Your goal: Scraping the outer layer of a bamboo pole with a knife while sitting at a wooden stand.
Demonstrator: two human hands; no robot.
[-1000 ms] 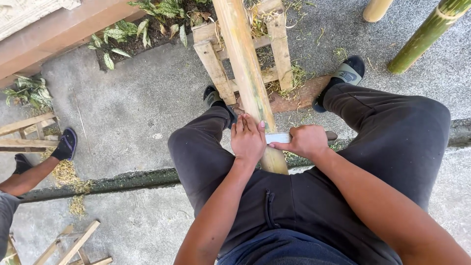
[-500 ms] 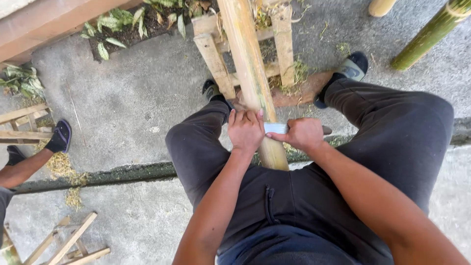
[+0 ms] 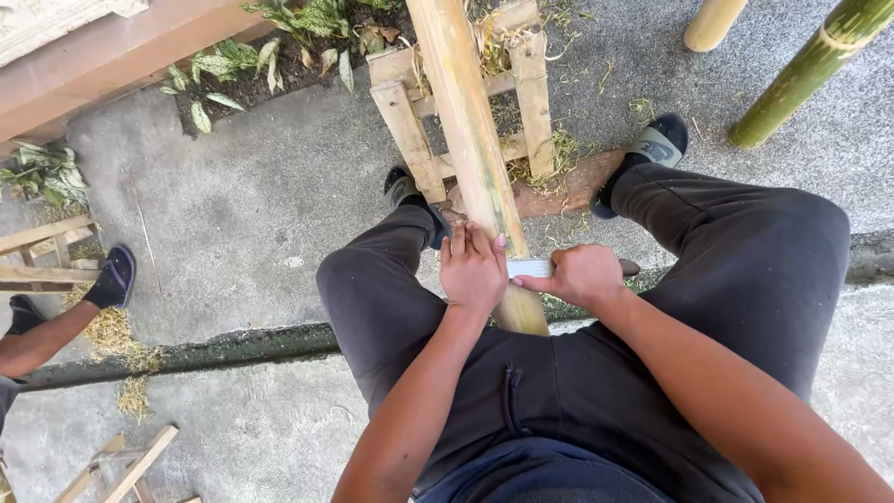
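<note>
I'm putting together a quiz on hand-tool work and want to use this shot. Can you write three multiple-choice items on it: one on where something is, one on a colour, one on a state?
1. Where does the left hand rest?
A. On the pale bamboo pole
B. On the concrete ground
C. On the wooden rack

2. What colour is the pole lying at the top right corner?
A. Red
B. Green
C. Blue

3. How does the right hand stand?
A. Open, palm up
B. Flat on the knee
C. Closed around a blade's handle

Answers:
1 A: the fingers lie flat against the peeled pole between the knees.
2 B: its skin is green with a pale ring at the joint.
3 C: the fingers are curled shut and the flat blade runs from the fist across the pole.
</note>
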